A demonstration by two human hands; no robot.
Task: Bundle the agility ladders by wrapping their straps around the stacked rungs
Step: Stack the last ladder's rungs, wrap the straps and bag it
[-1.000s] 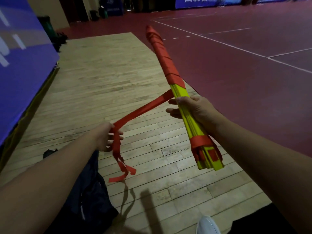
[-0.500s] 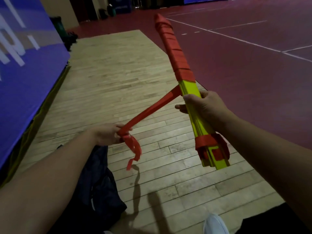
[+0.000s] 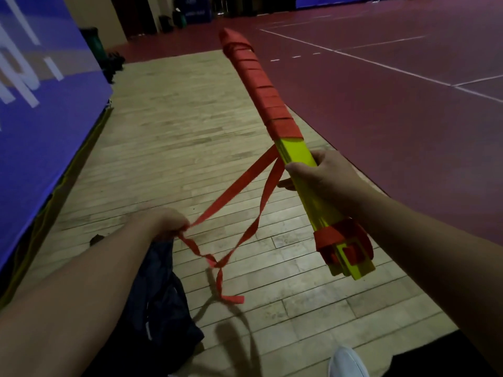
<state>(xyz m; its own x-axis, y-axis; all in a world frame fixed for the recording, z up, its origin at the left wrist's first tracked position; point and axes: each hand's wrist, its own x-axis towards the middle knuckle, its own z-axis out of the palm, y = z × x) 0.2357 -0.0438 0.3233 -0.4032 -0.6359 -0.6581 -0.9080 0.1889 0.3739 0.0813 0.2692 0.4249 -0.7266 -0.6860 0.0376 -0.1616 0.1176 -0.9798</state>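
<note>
A stack of yellow ladder rungs (image 3: 295, 152) slants from lower right up toward the centre top. Red strap wraps (image 3: 261, 89) cover its far half, and a red band (image 3: 340, 238) circles the near end. My right hand (image 3: 324, 176) grips the bare yellow middle of the stack. From just below the wraps two lengths of loose red strap (image 3: 231, 190) run down to the left. My left hand (image 3: 166, 221) pinches one length taut; the other sags in a loop, crosses near the floor and ends in a dangling tail (image 3: 231, 297).
Pale wooden floorboards (image 3: 168, 131) lie underneath, bordered by red court flooring (image 3: 394, 110) on the right. A blue padded wall (image 3: 35, 110) runs along the left. A dark bag (image 3: 160, 292) sits beneath my left forearm. The toe of a white shoe (image 3: 347, 361) shows at the bottom.
Another turn of strap has gone onto the bundle, leaving less bare yellow. A second length of strap now hangs in a loop beside the taut one. My left hand stays low.
</note>
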